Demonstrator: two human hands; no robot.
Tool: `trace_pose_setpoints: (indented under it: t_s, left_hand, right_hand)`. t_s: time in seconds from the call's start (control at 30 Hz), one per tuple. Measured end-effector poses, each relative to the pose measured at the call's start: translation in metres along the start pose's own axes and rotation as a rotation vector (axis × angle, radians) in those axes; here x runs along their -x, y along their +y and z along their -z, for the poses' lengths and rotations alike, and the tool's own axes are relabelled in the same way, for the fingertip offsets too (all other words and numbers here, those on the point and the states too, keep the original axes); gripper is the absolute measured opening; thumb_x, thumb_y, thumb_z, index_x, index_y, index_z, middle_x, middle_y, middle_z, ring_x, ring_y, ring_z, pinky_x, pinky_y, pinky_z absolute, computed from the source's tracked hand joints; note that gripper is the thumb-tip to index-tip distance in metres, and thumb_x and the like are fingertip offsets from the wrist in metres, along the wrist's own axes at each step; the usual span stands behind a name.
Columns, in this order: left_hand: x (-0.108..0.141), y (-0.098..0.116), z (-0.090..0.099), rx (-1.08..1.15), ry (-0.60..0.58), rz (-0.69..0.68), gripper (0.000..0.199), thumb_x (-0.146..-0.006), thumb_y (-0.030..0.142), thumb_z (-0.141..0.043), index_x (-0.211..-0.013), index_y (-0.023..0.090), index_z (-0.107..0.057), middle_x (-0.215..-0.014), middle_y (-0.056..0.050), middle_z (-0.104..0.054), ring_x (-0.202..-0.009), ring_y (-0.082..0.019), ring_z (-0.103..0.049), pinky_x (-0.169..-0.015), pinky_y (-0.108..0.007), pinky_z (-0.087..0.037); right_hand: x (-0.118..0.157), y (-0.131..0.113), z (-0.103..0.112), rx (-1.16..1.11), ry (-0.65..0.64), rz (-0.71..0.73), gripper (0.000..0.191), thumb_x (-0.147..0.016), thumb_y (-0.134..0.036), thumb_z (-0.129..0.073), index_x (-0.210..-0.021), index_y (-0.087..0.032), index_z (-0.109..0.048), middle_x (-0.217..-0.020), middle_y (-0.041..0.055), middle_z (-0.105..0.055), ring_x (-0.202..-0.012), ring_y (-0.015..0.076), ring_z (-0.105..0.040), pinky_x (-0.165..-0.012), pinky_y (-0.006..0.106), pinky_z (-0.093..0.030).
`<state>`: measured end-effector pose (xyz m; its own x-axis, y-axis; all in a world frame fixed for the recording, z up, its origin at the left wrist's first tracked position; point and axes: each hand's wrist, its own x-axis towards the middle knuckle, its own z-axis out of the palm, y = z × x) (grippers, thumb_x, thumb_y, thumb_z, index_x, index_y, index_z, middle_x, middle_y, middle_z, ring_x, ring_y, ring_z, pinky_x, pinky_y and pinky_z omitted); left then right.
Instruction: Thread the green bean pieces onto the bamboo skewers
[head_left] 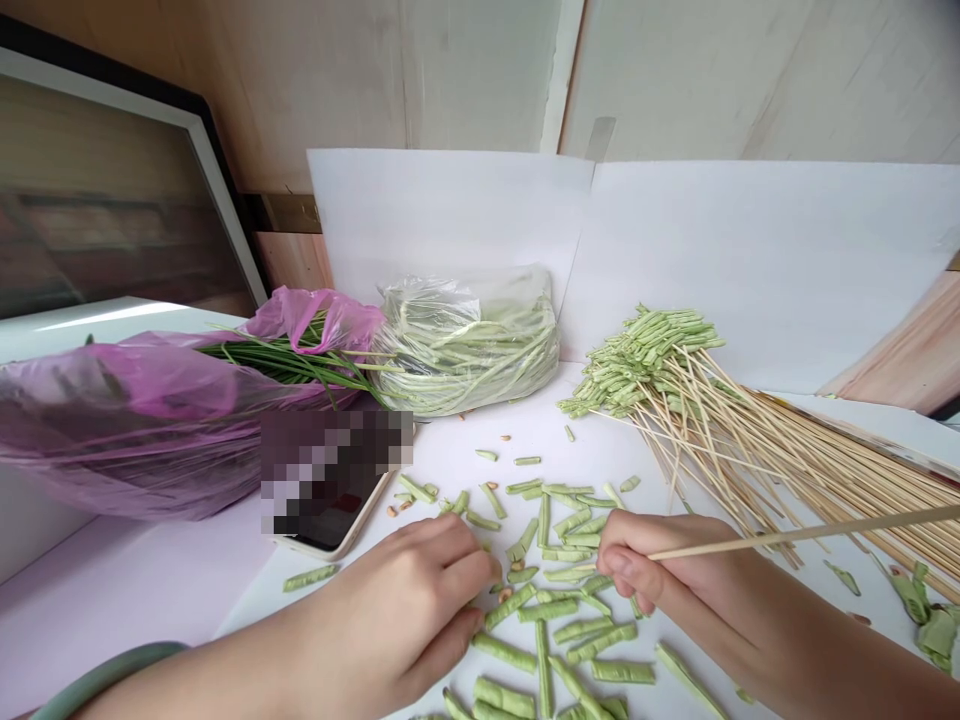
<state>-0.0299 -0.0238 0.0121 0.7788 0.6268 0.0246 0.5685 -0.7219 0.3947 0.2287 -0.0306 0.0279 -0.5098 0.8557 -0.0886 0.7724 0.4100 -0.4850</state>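
Many short cut green bean pieces (622,671) lie scattered over the white surface between and below my hands. My right hand (660,570) is closed around a thin wooden skewer (810,535), whose long end sticks out to the right; the tip near the beans is partly hidden by the fingers. My left hand (427,600) rests at the left edge of the bean pieces with curled fingers; whatever its fingertips hold is hidden. A pile of bean-loaded skewers (652,355) lies at the back right, their bare sticks fanning toward the right.
A clear plastic bag of long beans (480,350) stands at the back centre. Left of it lie a purple bag (172,400) with green stems and a phone (330,510). White panels (450,200) stand behind. Torn bean scraps (937,635) lie far right.
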Motion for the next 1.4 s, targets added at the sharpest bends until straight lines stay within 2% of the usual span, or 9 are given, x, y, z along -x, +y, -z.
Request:
trace_pose_setpoints:
  t_s: [0.4,1.0,1.4]
  left_hand:
    - [-0.0013,0.0001,0.0009,-0.001,0.004,-0.006,0.014,-0.085,0.014,-0.041,-0.094,0.021,-0.049,-0.088,-0.004,-0.053,-0.078,-0.017,-0.049,-0.069,-0.026,-0.040]
    - [-0.0014,0.0004,0.0001,-0.009,-0.024,0.001,0.010,-0.085,0.014,-0.041,-0.090,0.020,-0.047,-0.088,-0.004,-0.051,-0.078,-0.016,-0.047,-0.070,-0.026,-0.039]
    - [-0.0022,-0.0004,0.0001,-0.003,-0.002,-0.015,0.009,-0.085,0.013,-0.042,-0.089,0.020,-0.047,-0.087,-0.004,-0.052,-0.076,-0.016,-0.048,-0.068,-0.026,-0.039]
  right_hand:
    - [0.0014,0.0000,0.0000,0.032,0.021,0.031,0.034,-0.098,-0.037,-0.025,-0.069,-0.020,-0.033,-0.065,-0.0020,-0.044,-0.058,0.0105,-0.042,-0.052,0.023,-0.029]
    - [0.0010,0.0011,-0.0022,0.014,-0.010,0.030,0.035,-0.098,-0.039,-0.023,-0.069,-0.020,-0.028,-0.064,-0.0025,-0.041,-0.057,0.0106,-0.039,-0.051,0.023,-0.027]
    - [-0.0027,-0.0011,-0.0076,0.019,-0.037,0.019,0.034,-0.098,-0.037,-0.024,-0.072,-0.020,-0.036,-0.065,-0.0015,-0.045,-0.058,0.0107,-0.044,-0.051,0.024,-0.029]
